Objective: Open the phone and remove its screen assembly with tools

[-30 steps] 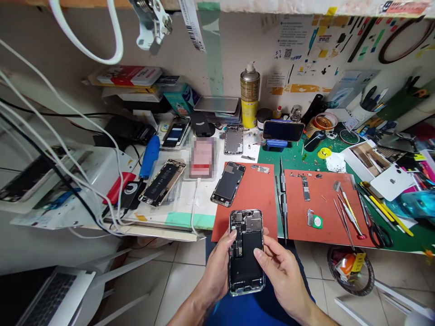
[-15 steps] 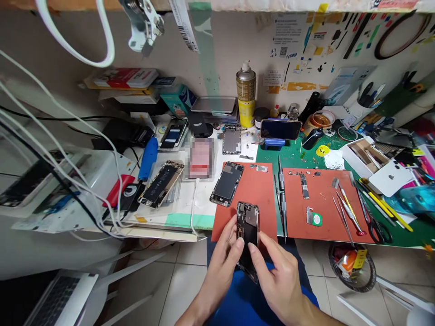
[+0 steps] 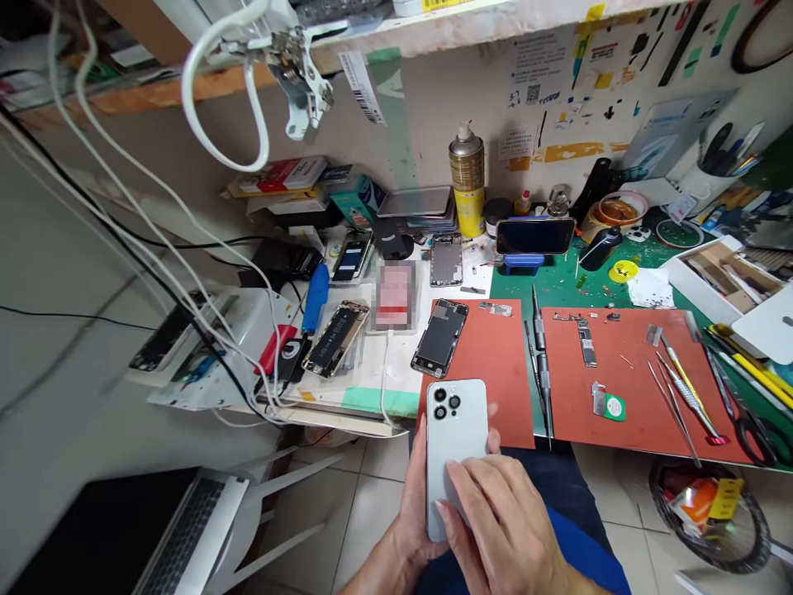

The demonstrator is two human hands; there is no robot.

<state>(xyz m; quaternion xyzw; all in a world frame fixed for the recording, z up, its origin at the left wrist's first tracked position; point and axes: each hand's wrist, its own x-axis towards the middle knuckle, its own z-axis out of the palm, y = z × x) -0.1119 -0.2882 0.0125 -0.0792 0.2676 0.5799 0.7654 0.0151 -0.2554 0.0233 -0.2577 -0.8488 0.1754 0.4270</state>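
A smartphone [image 3: 467,430] with a white back and a cluster of round camera lenses is held upright, back facing me, at the near edge of the bench. My left hand [image 3: 412,500] wraps round it from the left and behind, with its fingertips showing at the right edge. My right hand [image 3: 508,516] lies over the lower back, thumb and curled fingers closed against the surface. Just beyond the phone, a detached phone screen [image 3: 439,337] lies across the left edge of an orange-red mat [image 3: 489,372]. The phone's inner side is turned away and hidden.
A second mat [image 3: 644,380] holds a small circuit board [image 3: 586,343], tweezers [image 3: 675,405] and scissors [image 3: 752,438]. Grey screwdrivers [image 3: 543,364] lie between the mats. An opened phone [image 3: 336,337] rests left; white cables [image 3: 167,211] hang there. A spray can [image 3: 467,182] stands behind.
The phone has been turned over: its open inner side faced me before, and its white back does now. My right hand has moved from its right edge onto the back. The view has shifted left.
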